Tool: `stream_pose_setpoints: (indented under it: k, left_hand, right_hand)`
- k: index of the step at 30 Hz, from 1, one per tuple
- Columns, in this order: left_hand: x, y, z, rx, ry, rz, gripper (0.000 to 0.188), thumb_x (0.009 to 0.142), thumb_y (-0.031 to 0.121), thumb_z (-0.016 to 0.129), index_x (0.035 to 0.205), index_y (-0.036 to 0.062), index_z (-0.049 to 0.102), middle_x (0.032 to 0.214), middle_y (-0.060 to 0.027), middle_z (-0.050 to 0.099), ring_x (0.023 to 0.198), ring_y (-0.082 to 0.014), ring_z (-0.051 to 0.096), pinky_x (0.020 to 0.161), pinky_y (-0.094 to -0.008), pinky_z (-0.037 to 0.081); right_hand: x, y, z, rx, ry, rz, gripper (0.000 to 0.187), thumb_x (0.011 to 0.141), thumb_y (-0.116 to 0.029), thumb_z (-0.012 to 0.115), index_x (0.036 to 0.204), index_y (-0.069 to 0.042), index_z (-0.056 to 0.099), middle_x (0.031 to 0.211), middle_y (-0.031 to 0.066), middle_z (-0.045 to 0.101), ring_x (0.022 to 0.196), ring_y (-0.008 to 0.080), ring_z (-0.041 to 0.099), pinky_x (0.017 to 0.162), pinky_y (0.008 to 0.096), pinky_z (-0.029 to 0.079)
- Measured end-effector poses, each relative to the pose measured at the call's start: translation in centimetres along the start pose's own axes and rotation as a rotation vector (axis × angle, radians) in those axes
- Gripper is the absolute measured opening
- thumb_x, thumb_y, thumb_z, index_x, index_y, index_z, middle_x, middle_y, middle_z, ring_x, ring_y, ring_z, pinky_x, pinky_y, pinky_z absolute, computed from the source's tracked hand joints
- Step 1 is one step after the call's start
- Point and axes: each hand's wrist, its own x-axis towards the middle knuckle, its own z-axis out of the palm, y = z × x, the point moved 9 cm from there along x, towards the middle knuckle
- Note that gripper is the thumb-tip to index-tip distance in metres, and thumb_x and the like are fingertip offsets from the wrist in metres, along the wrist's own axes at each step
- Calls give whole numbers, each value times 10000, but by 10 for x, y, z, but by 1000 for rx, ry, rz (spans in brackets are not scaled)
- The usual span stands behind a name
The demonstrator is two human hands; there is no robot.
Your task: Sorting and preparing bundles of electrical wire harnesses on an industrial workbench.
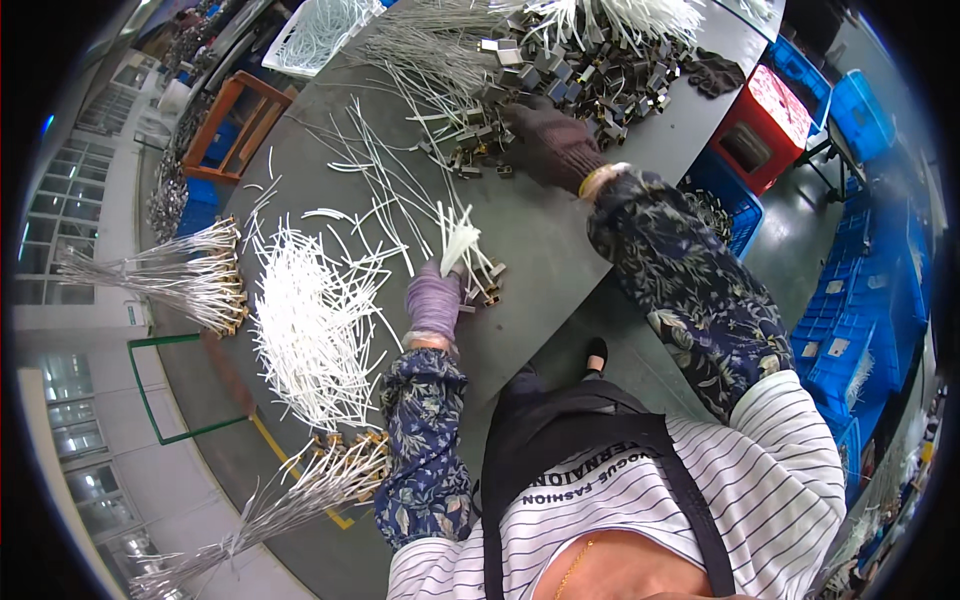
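My left hand (435,300), in a purple knitted glove, is closed around a small bunch of white tubes (458,240) whose ends stick up past the fingers. Small metal-ended pieces (489,290) show just to the right of that hand, partly hidden by it. My right hand (553,145), in a dark maroon glove, reaches to the near edge of a heap of small metal box-shaped parts (570,80) with thin wires. Its fingers are hard to make out against the dark parts. Left of my left hand lies a big loose pile of thin white tubes (315,325).
Tied wire bundles with metal ends, one (170,270) at the left and another (300,490) nearer me, lie along the table (540,260). A white basket (300,60) of wires stands far left. To the right are a red box (765,130) and blue crates (840,340).
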Motion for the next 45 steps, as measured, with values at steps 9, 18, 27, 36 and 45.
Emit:
stream_pose_setpoints:
  k: [9, 18, 27, 36, 45]
  left_hand:
    - [-27, 95, 69, -1544, -330, -98, 394, 856, 277, 622, 1080, -33, 526, 1002, -175, 625, 897, -302, 631, 803, -399, 536]
    - [-26, 123, 92, -1766, -454, -96, 351, 854, 374, 605, 974, 50, 540, 889, -76, 610, 763, -244, 641, 484, -292, 501]
    - [24, 79, 50, -1815, -149, -81, 215, 863, 204, 605, 953, 14, 560, 904, -115, 638, 813, -246, 633, 764, -419, 561]
    - [52, 78, -38, -1722, 69, 64, 207, 889, 199, 571, 964, 9, 540, 921, -143, 628, 797, -264, 642, 711, -407, 580]
    - [-33, 51, 161, -1101, -361, -51, 74, 817, 123, 614, 822, 58, 579, 666, -55, 591, 531, -192, 582, 454, -309, 512]
  right_hand:
    - [-101, 57, 5, 753, -54, 389, 217, 770, -143, 663, 971, -72, 624, 738, 34, 585, 642, 102, 544, 567, 249, 434]
    - [-266, 59, -7, 1059, -420, 455, 210, 685, -43, 682, 879, -40, 603, 728, 33, 572, 569, 123, 538, 484, 258, 434]
    - [-548, 159, 38, 971, -431, 1363, 127, 769, -119, 647, 762, -40, 548, 551, 44, 478, 433, 130, 452, 371, 280, 319]
    - [-542, 178, 32, 754, -450, 1309, 148, 777, -171, 636, 786, -47, 556, 557, 41, 499, 447, 133, 476, 383, 273, 348]
    - [-484, 152, 57, 927, -410, 1255, 143, 770, -183, 648, 785, -58, 581, 596, 25, 515, 471, 117, 481, 404, 262, 359]
